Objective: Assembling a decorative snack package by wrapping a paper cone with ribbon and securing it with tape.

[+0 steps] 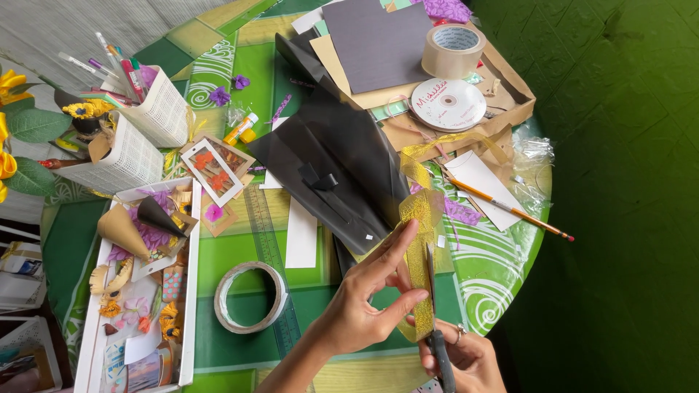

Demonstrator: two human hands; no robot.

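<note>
The left hand (364, 298) has its fingers (397, 244) clamped on a strip of gold glitter ribbon (420, 240) held upright over the worktop (313, 291) edge, while the right hand (466, 356) closes on the scissors (435, 320) cutting up its length. To my eye, keeping the strip taut and the blades centred would give a straight cut. The blades' tips hide behind the ribbon, and the right hand is partly cut off below.
</note>
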